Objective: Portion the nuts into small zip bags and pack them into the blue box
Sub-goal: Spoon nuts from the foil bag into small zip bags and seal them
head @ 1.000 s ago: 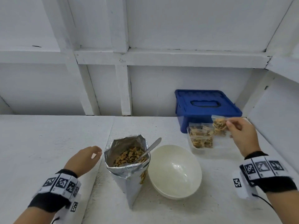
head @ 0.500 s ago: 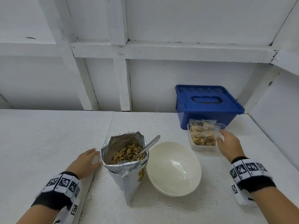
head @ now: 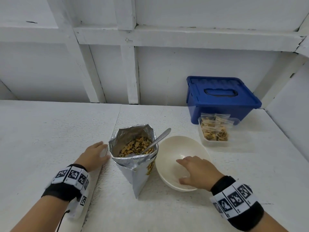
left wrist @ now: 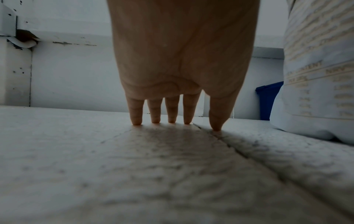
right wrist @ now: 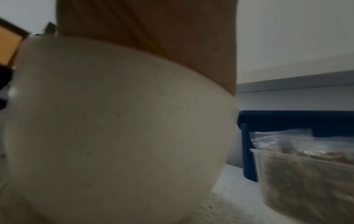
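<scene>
Several filled zip bags (head: 214,129) wait in the clear tub (head: 215,143) at right before the lidded blue box (head: 222,97), nuts (head: 136,147) remain in the center foil pouch (head: 133,158), and my left hand (head: 93,156) and right hand (head: 197,172) are both relaxed, holding nothing.

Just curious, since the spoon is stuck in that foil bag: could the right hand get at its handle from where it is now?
Probably yes. The spoon handle sticks out over the foil bag rim toward the white bowl, where the open right hand hovers, nothing between.
</scene>
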Demonstrator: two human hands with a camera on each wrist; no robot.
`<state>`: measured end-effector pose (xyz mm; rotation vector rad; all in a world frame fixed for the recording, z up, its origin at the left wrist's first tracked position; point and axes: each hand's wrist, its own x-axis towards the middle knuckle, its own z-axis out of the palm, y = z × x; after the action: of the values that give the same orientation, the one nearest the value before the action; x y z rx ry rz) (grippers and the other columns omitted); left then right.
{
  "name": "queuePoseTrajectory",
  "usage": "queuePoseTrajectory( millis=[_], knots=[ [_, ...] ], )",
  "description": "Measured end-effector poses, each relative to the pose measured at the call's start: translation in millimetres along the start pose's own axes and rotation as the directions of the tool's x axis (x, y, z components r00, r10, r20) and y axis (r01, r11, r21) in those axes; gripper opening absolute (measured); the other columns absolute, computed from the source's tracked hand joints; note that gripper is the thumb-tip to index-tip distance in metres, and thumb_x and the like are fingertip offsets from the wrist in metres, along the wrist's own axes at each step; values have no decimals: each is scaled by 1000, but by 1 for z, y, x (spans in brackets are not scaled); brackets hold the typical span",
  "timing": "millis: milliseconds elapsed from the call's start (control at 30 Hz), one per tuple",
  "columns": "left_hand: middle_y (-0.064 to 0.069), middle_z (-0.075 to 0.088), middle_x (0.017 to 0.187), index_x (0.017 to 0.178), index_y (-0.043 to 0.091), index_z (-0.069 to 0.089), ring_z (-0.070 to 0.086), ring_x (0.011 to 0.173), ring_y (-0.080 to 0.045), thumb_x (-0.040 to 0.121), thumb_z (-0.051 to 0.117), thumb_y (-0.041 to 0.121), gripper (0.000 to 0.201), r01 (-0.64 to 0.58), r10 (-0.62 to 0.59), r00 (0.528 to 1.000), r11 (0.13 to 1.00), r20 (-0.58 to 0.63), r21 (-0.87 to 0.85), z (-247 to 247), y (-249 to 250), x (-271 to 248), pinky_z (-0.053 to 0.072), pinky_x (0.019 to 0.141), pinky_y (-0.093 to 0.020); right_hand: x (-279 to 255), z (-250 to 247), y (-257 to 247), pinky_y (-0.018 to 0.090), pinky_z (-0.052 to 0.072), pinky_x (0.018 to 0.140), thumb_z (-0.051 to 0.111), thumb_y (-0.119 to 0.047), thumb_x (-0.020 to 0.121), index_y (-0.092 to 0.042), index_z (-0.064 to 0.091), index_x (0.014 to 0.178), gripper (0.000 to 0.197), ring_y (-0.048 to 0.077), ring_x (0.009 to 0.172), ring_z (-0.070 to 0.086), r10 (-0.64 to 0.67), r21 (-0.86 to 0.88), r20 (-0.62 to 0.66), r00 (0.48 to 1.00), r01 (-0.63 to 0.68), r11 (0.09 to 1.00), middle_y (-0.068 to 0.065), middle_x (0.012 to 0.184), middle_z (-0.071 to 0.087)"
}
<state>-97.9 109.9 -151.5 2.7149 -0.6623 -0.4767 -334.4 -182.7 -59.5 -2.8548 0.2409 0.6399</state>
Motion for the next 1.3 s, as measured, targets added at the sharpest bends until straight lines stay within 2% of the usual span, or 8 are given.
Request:
queuePoseTrajectory(
  millis=[200, 400, 600, 767, 933, 1033, 1133, 1300],
  knots=[
    [-4, 42, 141, 132, 27, 46, 40, 127, -24, 84, 55, 44, 51, -16, 16, 1000, 1000, 2, 4, 5, -10, 7, 37, 105, -45, 7, 6, -3, 26, 38, 73, 49, -33, 91, -23, 59, 113, 26, 18, 101, 55, 18, 14, -79, 997, -17, 1000, -1, 115, 59],
    [0, 40, 142, 132, 31, 45, 39, 127, -23, 82, 54, 50, 55, -11, 11, 1000, 1000, 9, -6, 7, -14, 10, 38, 103, -48, 7, 7, -2, 30, 42, 84, 49, -51, 88, -24, 14, 147, 74, 21, 116, 48, 22, -23, 0, 1000, -22, 999, 2, 141, 33],
    [1, 36, 146, 135, 31, 42, 35, 131, -23, 83, 54, 50, 57, -9, 9, 1000, 1000, 13, 15, 6, -11, 9, 35, 106, -47, 11, 9, -5, 28, 39, 74, 39, -26, 95, -19, 52, 120, 29, 22, 100, 54, 30, -26, -98, 995, -32, 999, 3, 110, 56],
    [1, 36, 146, 132, 31, 46, 36, 131, -23, 86, 53, 45, 48, 13, -13, 1000, 1000, 17, -7, -3, 1, 0, 34, 106, -48, 5, 6, -2, 27, 36, 66, 33, -27, 98, -14, 58, 98, 28, 20, 84, 53, 96, 72, -261, 961, -80, 994, -1, 84, 49],
    [-8, 54, 131, 125, 14, 55, 47, 121, -22, 93, 53, 26, 35, -37, 5, 984, 984, -180, -176, -29, 31, -25, 34, 102, -33, -12, -23, 7, 26, 44, 63, 37, -25, 98, -12, 58, 85, 28, 15, 70, 55, 215, 247, -546, 809, -89, 965, 0, 76, 57],
    [-6, 58, 125, 124, 14, 56, 52, 114, -20, 93, 52, 24, 33, -165, 69, 940, 949, -334, -269, -59, 61, -43, 36, 94, -29, -21, -47, 5, 21, 35, 56, 44, -17, 96, -14, 51, 75, 23, 12, 61, 48, 195, 313, -761, 619, 88, 946, -2, 67, 50],
    [-1, 59, 123, 123, 17, 55, 54, 113, -17, 90, 50, 35, 38, -336, 164, 878, 880, -450, -336, -92, 93, -58, 41, 95, -33, -23, -69, -12, 13, 36, 64, 46, -19, 95, -7, 62, 92, 21, 9, 68, 51, 58, 225, -887, 459, 319, 921, -3, 78, 56],
    [28, 57, 118, 120, 45, 44, 49, 114, 7, 68, 42, 81, 63, -563, 389, 811, 723, -436, -401, -130, 145, -89, 39, 95, -13, -13, -82, -62, 14, 41, 82, 38, -26, 94, -10, 63, 106, 33, 3, 87, 53, -225, 96, -848, 480, 557, 825, 0, 97, 66]
  ],
)
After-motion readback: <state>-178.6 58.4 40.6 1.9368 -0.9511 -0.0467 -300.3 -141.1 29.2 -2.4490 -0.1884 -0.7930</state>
